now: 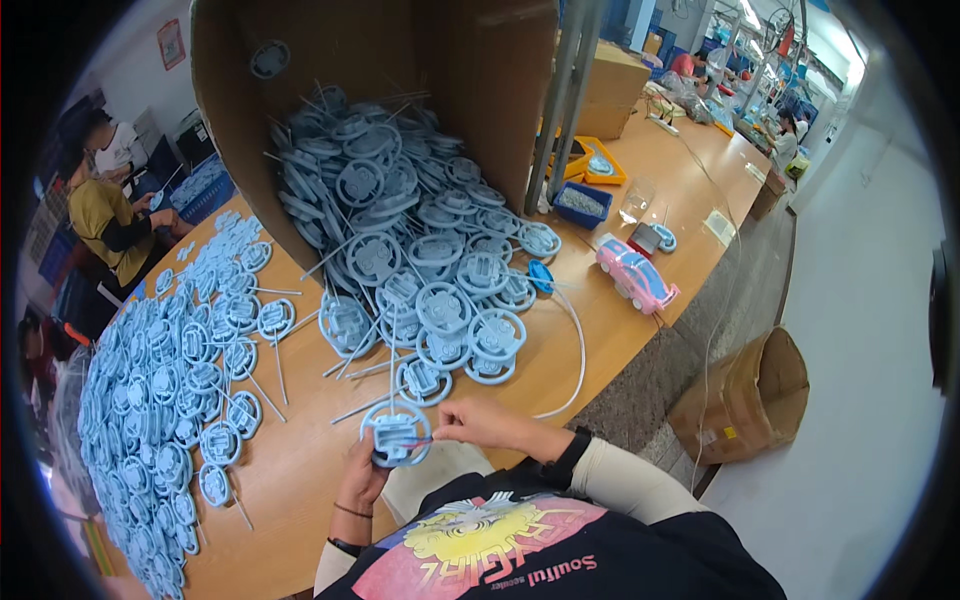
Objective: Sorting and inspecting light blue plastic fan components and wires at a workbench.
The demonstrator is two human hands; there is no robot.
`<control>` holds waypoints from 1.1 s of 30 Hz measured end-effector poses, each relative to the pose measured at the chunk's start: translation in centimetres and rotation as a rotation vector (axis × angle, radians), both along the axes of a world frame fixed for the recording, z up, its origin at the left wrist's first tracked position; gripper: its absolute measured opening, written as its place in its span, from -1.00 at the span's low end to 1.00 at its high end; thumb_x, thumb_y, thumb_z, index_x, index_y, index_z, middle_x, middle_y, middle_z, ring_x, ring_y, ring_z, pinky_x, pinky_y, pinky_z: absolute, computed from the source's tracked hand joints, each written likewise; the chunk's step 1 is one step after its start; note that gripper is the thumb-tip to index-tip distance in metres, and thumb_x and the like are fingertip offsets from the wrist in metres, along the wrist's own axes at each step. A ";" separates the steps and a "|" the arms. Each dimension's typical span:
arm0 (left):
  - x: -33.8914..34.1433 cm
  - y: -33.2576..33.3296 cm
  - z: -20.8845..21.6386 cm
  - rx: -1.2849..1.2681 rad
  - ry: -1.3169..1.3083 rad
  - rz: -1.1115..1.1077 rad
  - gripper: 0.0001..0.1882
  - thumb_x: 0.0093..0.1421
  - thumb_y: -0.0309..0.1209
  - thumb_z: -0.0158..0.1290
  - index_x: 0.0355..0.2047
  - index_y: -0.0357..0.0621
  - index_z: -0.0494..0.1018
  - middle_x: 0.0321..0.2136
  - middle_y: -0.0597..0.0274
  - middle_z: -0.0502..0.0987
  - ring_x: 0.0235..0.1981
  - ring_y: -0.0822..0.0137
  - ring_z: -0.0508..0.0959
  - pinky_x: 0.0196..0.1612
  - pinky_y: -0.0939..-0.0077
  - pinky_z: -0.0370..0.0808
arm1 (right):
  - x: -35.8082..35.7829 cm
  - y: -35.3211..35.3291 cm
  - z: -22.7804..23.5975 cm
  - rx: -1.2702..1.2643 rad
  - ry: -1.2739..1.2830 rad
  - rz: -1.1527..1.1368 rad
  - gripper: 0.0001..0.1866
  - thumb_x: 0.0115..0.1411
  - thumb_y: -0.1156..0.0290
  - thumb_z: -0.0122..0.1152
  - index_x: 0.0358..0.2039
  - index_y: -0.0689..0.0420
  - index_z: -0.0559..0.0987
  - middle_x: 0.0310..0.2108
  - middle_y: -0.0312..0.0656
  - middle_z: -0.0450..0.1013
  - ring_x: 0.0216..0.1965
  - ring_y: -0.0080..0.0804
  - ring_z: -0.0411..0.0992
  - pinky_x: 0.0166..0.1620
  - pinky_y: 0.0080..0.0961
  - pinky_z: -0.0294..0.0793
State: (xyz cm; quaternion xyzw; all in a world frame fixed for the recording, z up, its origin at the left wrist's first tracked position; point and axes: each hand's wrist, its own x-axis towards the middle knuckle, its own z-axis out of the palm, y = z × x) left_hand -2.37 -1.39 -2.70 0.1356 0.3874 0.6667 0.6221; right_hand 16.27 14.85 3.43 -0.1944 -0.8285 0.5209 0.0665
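Here's the left hand, fingers curled on the rim of a light-blue toy wheel over the tabletop's near edge, seemingly steadying it so its middle stays exposed. There the right hand pinches something thin and reddish, too small to name! Just beyond, a cardboard box gapes toward the person, presumably keeping its heap of wheels within reach. Another pile crowds the left edge, perhaps to keep the lots apart; a pink toy car sits by the right edge.
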 end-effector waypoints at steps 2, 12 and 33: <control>-0.6 -1.3 0.3 -0.050 -0.002 0.064 -0.54 0.26 -0.13 -0.27 0.03 -0.18 0.21 -0.05 0.06 0.38 -0.04 0.15 0.41 0.05 0.15 0.32 | 0.2 0.3 -0.7 -0.051 -0.036 0.042 -0.74 0.05 0.22 0.19 -0.55 0.14 0.43 -0.68 -0.31 0.36 -0.63 -0.57 0.29 -0.56 -0.54 0.24; 1.1 1.9 1.3 0.037 0.028 0.076 -0.56 0.26 -0.18 -0.21 0.03 -0.22 0.21 -0.12 0.21 0.40 -0.10 0.36 0.42 0.02 0.39 0.34 | -0.8 1.2 0.2 -0.075 -0.084 -0.104 -0.77 0.03 0.32 0.22 -0.60 0.17 0.43 -0.69 -0.35 0.34 -0.64 -0.70 0.25 -0.57 -0.67 0.23; 2.5 2.2 0.0 0.076 -0.217 0.100 -0.52 0.26 -0.13 -0.26 0.07 -0.15 0.15 0.00 0.11 0.32 0.03 0.19 0.34 0.11 0.20 0.25 | -1.5 1.6 -0.8 -0.093 -0.034 -0.011 -0.75 0.04 0.29 0.20 -0.57 0.17 0.40 -0.70 -0.34 0.33 -0.66 -0.63 0.26 -0.58 -0.61 0.22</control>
